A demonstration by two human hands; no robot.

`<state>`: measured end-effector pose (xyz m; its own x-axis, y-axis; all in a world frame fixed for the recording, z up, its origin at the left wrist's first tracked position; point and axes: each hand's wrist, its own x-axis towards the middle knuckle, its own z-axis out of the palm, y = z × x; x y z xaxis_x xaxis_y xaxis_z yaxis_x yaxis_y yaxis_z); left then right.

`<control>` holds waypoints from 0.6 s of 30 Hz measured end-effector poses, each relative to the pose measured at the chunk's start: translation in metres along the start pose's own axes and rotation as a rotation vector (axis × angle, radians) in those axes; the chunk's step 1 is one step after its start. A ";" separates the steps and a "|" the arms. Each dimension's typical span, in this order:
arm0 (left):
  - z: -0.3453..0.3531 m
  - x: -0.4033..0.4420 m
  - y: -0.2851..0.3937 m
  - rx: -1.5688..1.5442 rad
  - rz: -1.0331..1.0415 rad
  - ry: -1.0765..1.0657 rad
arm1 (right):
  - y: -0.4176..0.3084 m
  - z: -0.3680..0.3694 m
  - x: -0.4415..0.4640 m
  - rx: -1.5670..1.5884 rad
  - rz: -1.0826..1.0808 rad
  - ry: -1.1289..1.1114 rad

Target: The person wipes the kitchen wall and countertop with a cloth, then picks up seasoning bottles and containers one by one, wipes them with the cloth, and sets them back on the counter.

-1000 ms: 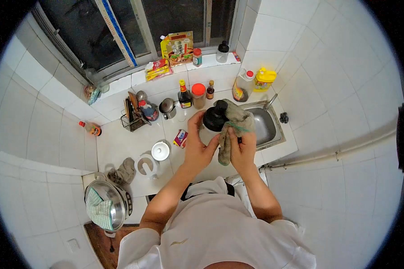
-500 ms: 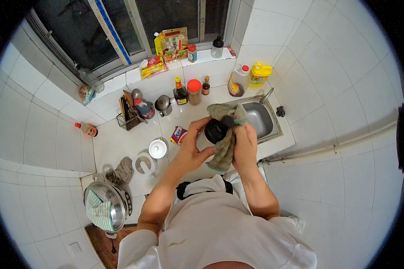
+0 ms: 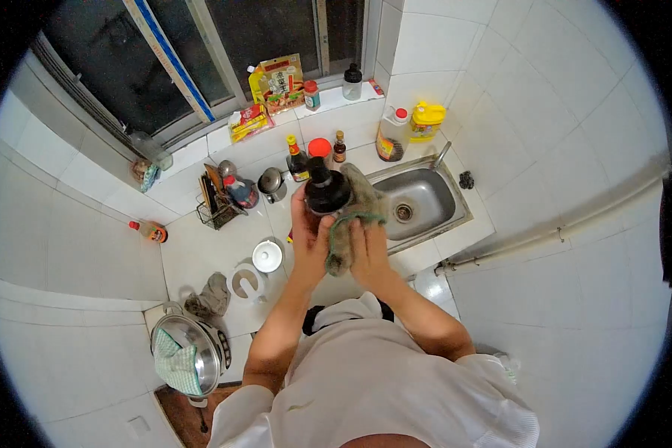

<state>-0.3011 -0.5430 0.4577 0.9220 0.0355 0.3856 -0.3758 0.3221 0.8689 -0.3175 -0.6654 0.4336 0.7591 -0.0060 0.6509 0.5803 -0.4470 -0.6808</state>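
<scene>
A container with a black lid and knob (image 3: 327,191) is held up in front of my chest, above the counter. My left hand (image 3: 308,239) is wrapped round its left side, fingers closed on it. My right hand (image 3: 367,250) grips a grey-brown cloth with a green edge (image 3: 360,196), pressed against the container's right side. The cloth covers part of the container and hangs down between my hands. Most of the container's body is hidden under the lid, cloth and fingers.
A sink (image 3: 425,200) lies to the right. Behind stand a sauce bottle (image 3: 297,160), an oil jug (image 3: 392,136) and a yellow jug (image 3: 427,122). To the left are a white lid (image 3: 267,256), a white jug (image 3: 246,284), a utensil rack (image 3: 218,209) and a steel pot (image 3: 209,358).
Both hands, with container and cloth, have moved left, uncovering more of the sink. The black lid now faces more upright, and the cloth has shifted round its right side. The view has shifted slightly.
</scene>
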 end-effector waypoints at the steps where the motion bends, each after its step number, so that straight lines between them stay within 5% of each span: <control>1: -0.002 0.003 0.001 -0.005 0.014 0.016 | -0.010 0.002 0.000 0.051 0.068 -0.027; 11: -0.003 -0.003 -0.004 0.070 -0.013 -0.079 | -0.011 -0.005 0.030 0.114 0.056 -0.038; 16: -0.002 0.002 -0.019 0.097 0.063 -0.123 | 0.004 -0.012 0.046 0.255 0.318 -0.047; 18: -0.005 0.001 -0.019 -0.082 -0.095 -0.083 | 0.013 -0.011 0.040 0.258 0.314 -0.067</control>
<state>-0.2925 -0.5441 0.4401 0.9410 -0.0762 0.3297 -0.2747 0.3967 0.8759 -0.2832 -0.6817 0.4544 0.9238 -0.0444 0.3802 0.3654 -0.1934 -0.9105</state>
